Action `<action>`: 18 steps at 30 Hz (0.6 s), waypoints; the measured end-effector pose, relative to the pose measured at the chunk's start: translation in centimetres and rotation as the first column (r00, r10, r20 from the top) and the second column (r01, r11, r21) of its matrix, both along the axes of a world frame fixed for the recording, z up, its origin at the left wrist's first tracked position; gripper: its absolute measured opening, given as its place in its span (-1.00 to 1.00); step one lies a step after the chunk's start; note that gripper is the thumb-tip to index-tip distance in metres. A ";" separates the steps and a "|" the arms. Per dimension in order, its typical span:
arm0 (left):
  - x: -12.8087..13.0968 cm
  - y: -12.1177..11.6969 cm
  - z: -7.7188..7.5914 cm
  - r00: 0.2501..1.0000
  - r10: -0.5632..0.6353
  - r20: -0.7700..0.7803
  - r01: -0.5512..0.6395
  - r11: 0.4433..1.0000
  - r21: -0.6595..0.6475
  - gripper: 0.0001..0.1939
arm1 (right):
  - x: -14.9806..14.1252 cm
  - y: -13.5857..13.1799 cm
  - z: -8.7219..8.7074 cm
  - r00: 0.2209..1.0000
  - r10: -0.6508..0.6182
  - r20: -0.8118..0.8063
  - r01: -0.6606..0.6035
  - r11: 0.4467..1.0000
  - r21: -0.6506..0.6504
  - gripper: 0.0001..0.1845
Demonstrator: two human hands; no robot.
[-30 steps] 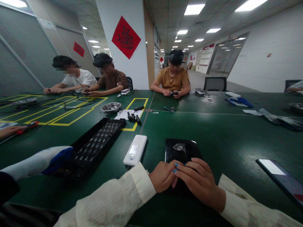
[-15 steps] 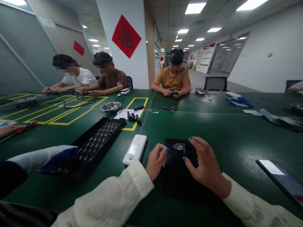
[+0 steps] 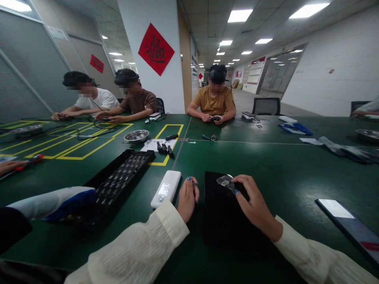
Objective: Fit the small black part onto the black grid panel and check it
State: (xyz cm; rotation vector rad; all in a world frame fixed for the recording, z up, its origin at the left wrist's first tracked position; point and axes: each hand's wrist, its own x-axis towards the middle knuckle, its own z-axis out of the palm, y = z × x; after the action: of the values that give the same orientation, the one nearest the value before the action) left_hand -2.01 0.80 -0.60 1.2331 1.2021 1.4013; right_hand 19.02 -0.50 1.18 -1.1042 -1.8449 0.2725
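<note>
My right hand (image 3: pixel 255 203) pinches the edge of a small clear plastic bag (image 3: pixel 225 181), with a small pale thing inside that I cannot make out. The bag is over the far part of a black flat mat or case (image 3: pixel 219 221) in front of me. Left of that black piece, my left hand (image 3: pixel 187 199) is closed, its thumb against curled fingers; whether anything is inside them is hidden. Beside it lies a white power bank (image 3: pixel 166 189) with a lit display.
At left sit a black tray (image 3: pixel 118 185) with metal pieces and a white-blue glove (image 3: pixel 65 199). A phone (image 3: pixel 343 225) lies at right. Beyond are a metal bowl (image 3: pixel 136 136), black fittings (image 3: pixel 165 148), pliers (image 3: pixel 209 137) and co-workers (image 3: pixel 211 100) across the table.
My left hand has drawn back leftward from the black piece and curled. The right hand has closed its spread fingers on the bag. The view has shifted slightly.
</note>
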 end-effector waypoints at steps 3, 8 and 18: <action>-0.3 0.5 -0.1 0.999 0.042 0.018 -0.042 0.998 -0.037 -0.55 | 1.5 0.5 -0.3 0.995 -0.001 -0.098 -0.001 1.000 -0.017 -0.77; -0.4 0.9 0.1 1.000 0.004 -0.024 -0.006 0.997 -0.074 -0.54 | 3.6 1.6 -1.5 0.886 -0.037 -0.462 -0.068 0.975 -0.209 -0.68; 2.0 2.7 -0.4 0.970 -0.242 -0.020 0.236 0.959 -0.158 -0.40 | 1.1 0.7 -5.6 0.621 -0.043 -0.783 -0.296 0.912 -0.285 -0.58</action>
State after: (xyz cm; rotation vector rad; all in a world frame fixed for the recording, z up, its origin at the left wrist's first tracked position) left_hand -0.03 3.46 -0.96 1.2559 1.1235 1.0909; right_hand 20.10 0.18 -4.47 -0.8813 -1.0739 1.0798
